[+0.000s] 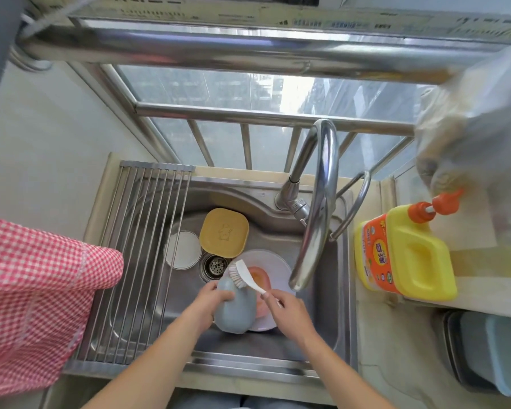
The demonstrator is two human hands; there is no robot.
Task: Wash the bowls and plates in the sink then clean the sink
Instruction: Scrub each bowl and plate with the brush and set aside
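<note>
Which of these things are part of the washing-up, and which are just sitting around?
In the job:
- grey-blue bowl, held by the left hand
- white brush, in the right hand
- white plate, pink bowl, yellow square dish, small white plate
- sink
- detergent bottle

Lying about:
- checked cloth
- drying rack
- grey bin

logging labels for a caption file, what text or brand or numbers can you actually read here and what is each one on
Nothing can be read for certain.
Yellow detergent bottle: orange label with large white characters and smaller print, all too blurred to read.
Faucet: small engraved marks on its base, illegible.
Sink: a faint stamp on the back rim, too small to read.
Yellow square plate: an embossed figure, no letters visible.
Strip above the top rail: dark printed marks, blurred.
</note>
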